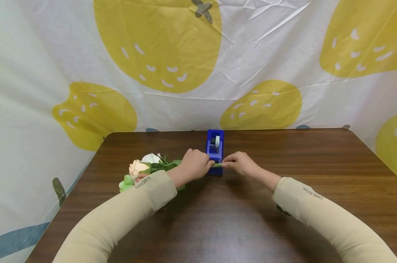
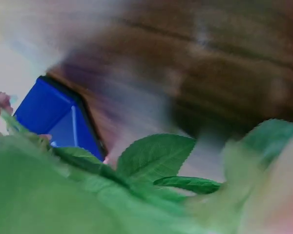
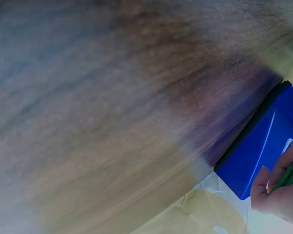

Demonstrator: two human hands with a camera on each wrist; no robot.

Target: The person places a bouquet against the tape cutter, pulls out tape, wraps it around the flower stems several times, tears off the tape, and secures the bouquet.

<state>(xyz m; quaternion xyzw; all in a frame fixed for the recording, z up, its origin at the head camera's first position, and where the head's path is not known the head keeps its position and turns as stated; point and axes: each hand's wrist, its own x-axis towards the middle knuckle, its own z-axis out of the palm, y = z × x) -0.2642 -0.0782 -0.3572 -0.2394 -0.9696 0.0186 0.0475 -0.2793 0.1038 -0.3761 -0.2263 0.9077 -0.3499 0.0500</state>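
A bunch of artificial roses point(image 1: 138, 168), with white, peach and green heads, lies across my left forearm's far side. My left hand point(image 1: 194, 165) grips its green stems point(image 1: 217, 165), the thumb lying along them. At the stem ends, my right hand point(image 1: 241, 163) pinches with thumb and fingers. The stems cross over the front of a blue tape dispenser point(image 1: 220, 146) that carries a pale roll. In the right wrist view the fingers curl round the stems point(image 3: 292, 173) beside the blue dispenser point(image 3: 261, 151). Leaves point(image 2: 156, 157) fill the lower left wrist view and partly hide the dispenser.
The dark wooden table point(image 1: 303, 157) extends to both sides. Its back edge meets a white hanging cloth point(image 1: 185, 113) printed with yellow lemons. The dispenser stands near that edge. Light sleeves cover both forearms.
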